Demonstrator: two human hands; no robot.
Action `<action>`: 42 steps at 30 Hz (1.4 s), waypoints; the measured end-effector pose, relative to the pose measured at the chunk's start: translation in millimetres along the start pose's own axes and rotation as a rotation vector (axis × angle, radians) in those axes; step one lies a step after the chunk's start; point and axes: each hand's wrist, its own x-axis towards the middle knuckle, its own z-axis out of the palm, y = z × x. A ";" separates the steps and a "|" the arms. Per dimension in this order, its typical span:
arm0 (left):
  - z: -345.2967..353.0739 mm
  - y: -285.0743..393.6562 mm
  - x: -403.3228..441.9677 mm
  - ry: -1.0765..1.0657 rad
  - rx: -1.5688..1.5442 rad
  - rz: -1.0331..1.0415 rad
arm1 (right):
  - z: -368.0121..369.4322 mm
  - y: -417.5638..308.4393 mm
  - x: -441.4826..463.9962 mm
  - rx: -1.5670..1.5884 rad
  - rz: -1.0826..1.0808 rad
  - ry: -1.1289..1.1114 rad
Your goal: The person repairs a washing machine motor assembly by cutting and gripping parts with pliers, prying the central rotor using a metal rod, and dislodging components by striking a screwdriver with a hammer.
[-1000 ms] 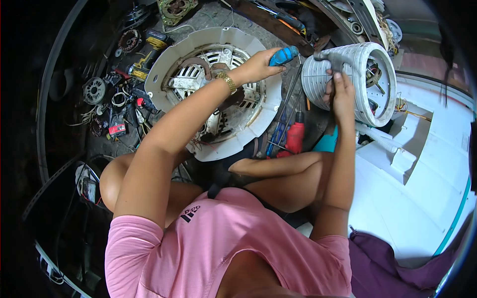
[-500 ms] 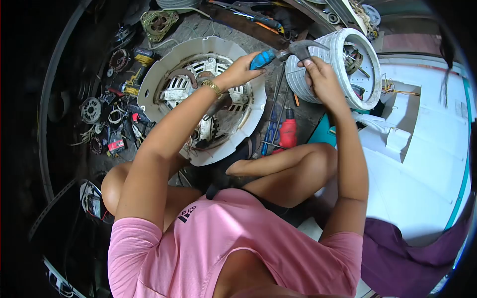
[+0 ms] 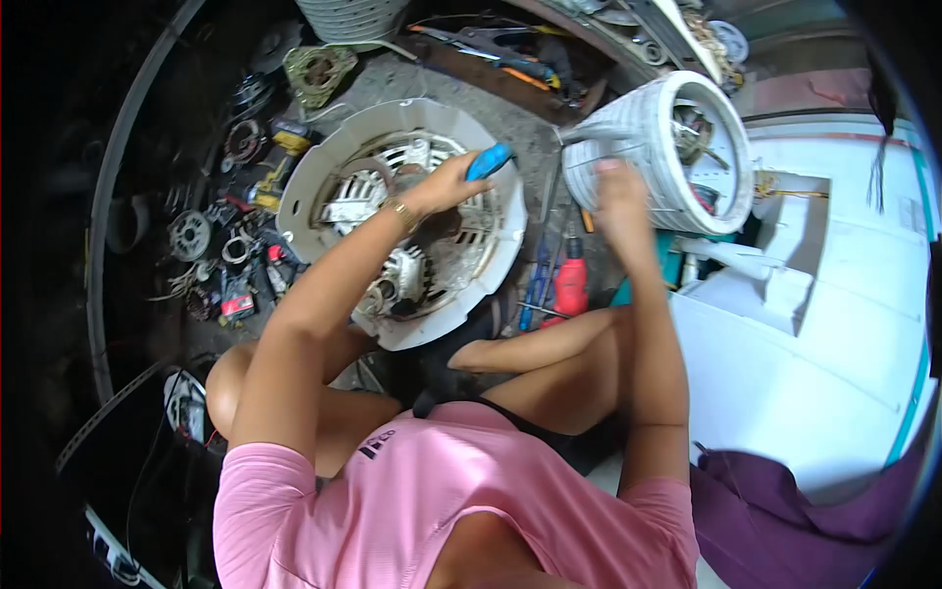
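Note:
My left hand [image 3: 449,187], with a gold watch at its wrist, grips a tool by its blue handle [image 3: 488,162] above the round white plastic housing [image 3: 508,226]. The tool's shaft is too faint to make out. To the right, my right hand [image 3: 620,191] is closed on a hammer [image 3: 596,130], both blurred by motion. The hammer lies across the view of the ribbed white drum [image 3: 648,196], which rests on its side; contact is unclear. Metal parts and vented plates show inside the housing.
A yellow drill [image 3: 277,177] and several motor parts lie at the left. A red-handled tool [image 3: 570,285] lies near my legs. At the right stands a large white panel [image 3: 795,393]; another ribbed tub [image 3: 353,20] is at the top.
The blue-handled tool and my left hand have moved left and down, away from the hammer. My right hand has moved down a little. The camera view has also shifted.

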 end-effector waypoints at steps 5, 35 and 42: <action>-35.3 73.3 39.3 -0.132 -0.279 -0.213 | -64.0 -50.0 24.1 0.610 0.365 0.273; -15.0 55.7 44.9 0.000 -0.200 -0.195 | -30.5 -35.8 9.1 0.590 0.424 0.171; -9.8 48.8 40.6 0.089 -0.264 -0.095 | -28.7 -44.1 16.6 0.529 0.404 0.108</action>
